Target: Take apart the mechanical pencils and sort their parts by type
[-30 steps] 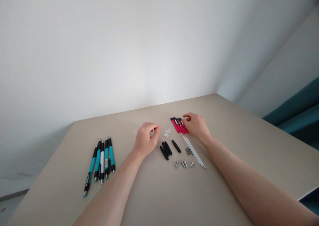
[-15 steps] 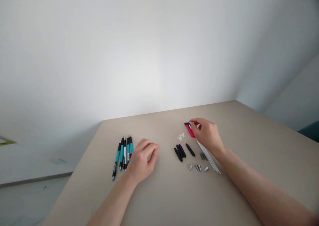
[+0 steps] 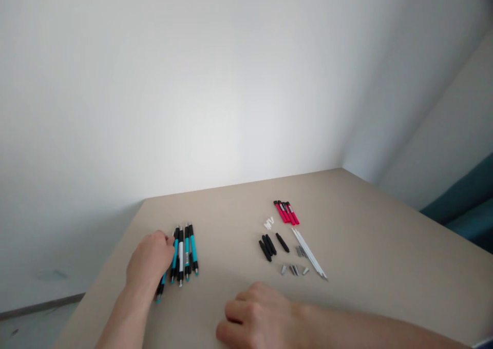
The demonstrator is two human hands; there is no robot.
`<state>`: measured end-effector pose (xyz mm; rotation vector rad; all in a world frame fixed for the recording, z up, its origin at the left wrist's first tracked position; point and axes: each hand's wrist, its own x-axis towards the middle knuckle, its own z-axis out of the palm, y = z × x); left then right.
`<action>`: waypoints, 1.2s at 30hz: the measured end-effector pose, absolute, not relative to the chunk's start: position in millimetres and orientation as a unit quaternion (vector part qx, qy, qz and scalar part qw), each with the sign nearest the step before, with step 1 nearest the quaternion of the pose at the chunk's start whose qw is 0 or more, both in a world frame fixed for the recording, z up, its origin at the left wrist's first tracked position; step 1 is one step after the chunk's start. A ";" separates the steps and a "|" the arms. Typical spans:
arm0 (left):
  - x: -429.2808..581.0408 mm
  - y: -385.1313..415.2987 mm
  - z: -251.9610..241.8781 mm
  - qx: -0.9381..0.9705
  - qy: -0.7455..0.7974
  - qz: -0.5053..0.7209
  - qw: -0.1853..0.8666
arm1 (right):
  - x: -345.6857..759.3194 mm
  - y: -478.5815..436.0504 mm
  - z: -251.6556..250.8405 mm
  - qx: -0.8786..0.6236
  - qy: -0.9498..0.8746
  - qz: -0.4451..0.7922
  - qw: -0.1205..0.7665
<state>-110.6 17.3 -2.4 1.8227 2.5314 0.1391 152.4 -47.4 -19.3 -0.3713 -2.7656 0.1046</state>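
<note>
My left hand (image 3: 150, 259) is closed over the leftmost ballpoint pen (image 3: 160, 291), whose blue and black lower end shows below the hand. Its fingertips are close together at the pen's upper part. Beside it lie several more pens: a white and black one (image 3: 181, 254) and blue and black ones (image 3: 193, 249), side by side. My right hand (image 3: 254, 315) hovers low over the front of the table with its fingers curled in, slightly blurred; nothing shows in it.
On the table (image 3: 231, 226) lie sorted pen parts: red barrels (image 3: 286, 213), small white pieces (image 3: 268, 223), black grips (image 3: 269, 245), silver tips (image 3: 295, 270), grey springs (image 3: 301, 251) and white refills (image 3: 309, 253). A blue-green cloth (image 3: 466, 200) hangs at the right. A wall stands behind.
My left hand has moved left onto the leftmost pen. My right hand has left the red barrels and come back toward me and left. The view has shifted slightly.
</note>
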 end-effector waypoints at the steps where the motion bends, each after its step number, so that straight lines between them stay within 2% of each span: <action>1: -110.6 17.6 -1.8 0.585 0.810 0.041 0.014 | 152.7 -44.6 -21.6 -0.130 -0.973 0.079 0.175; 5: -109.6 16.4 2.2 0.583 0.811 0.031 0.030 | 162.4 -27.6 -14.7 -0.198 -0.919 0.253 0.228; 11: -103.6 12.2 17.1 0.550 0.834 0.032 0.022 | 171.3 -22.0 0.8 -0.249 -0.885 0.321 0.227; 13: -100.2 12.6 24.3 0.542 0.836 0.083 0.003 | 171.6 -22.7 0.9 -0.257 -0.882 0.334 0.211; 15: -94.8 13.2 29.4 0.541 0.821 0.185 0.006 | 172.0 -22.8 0.7 -0.267 -0.875 0.352 0.197; 19: -68.6 10.3 25.5 0.510 0.727 0.423 0.180 | 172.8 -23.1 2.8 -0.312 -0.830 0.427 0.178; 22: -33.6 1.8 13.0 0.512 0.602 0.509 0.340 | 170.9 -23.8 5.6 -0.332 -0.749 0.546 0.172; 26: 8.6 -11.8 3.4 0.577 0.506 0.466 0.439 | 166.8 -23.3 6.6 -0.294 -0.648 0.677 0.190; 36: 1.3 -10.0 0.6 0.557 0.405 0.448 0.570 | 180.4 -26.7 12.8 -0.331 -0.642 0.675 0.148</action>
